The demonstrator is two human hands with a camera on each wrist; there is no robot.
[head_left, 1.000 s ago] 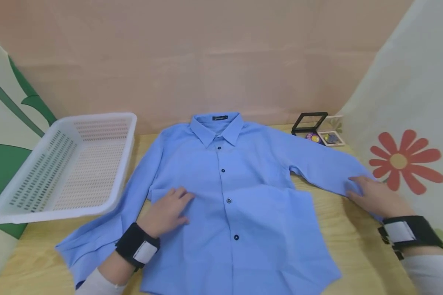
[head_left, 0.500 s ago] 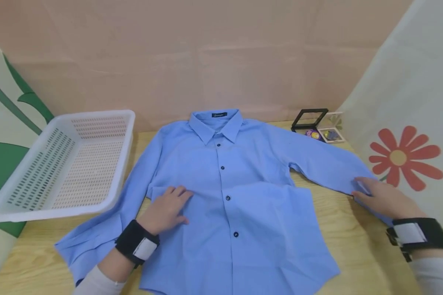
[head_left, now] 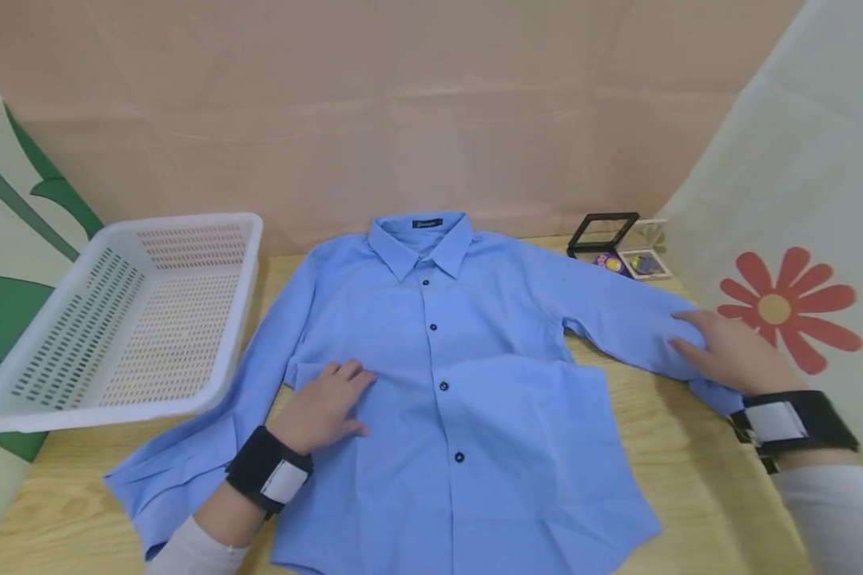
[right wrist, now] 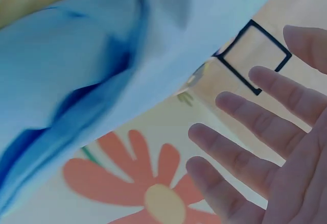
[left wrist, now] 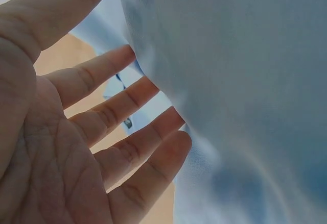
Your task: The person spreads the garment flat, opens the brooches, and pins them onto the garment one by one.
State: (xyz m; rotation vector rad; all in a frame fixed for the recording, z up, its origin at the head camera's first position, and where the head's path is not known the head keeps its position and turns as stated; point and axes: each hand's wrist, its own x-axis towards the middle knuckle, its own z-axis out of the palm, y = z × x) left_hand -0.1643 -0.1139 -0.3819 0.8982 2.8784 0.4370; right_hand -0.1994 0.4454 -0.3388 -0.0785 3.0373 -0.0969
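Observation:
A light blue button-up shirt (head_left: 511, 431) lies front side up, collar at the far end, with a crease across its middle. On the front panel at left rests my left hand (head_left: 324, 407); in the left wrist view its straight, spread fingers (left wrist: 148, 168) touch the cloth with the tips. My right hand (head_left: 733, 355) is over the lower part of the right sleeve (head_left: 626, 319), near the cuff. The right wrist view has its fingers (right wrist: 230, 157) spread and straight, beside the sleeve, holding nothing. The other sleeve (head_left: 180, 471) runs down toward the near left.
A white perforated plastic basket (head_left: 180, 335) stands at the left, close to the left sleeve. Behind the right sleeve are a small black frame (head_left: 604, 231) and a small open case (head_left: 643, 263). A flower-print cloth (head_left: 798, 200) borders the wood-grain table (head_left: 676, 455) at right.
My right hand first slid right along the sleeve toward the cuff, then came back left and up a little, leaving the cuff end visible. My left hand has stayed put on the shirt.

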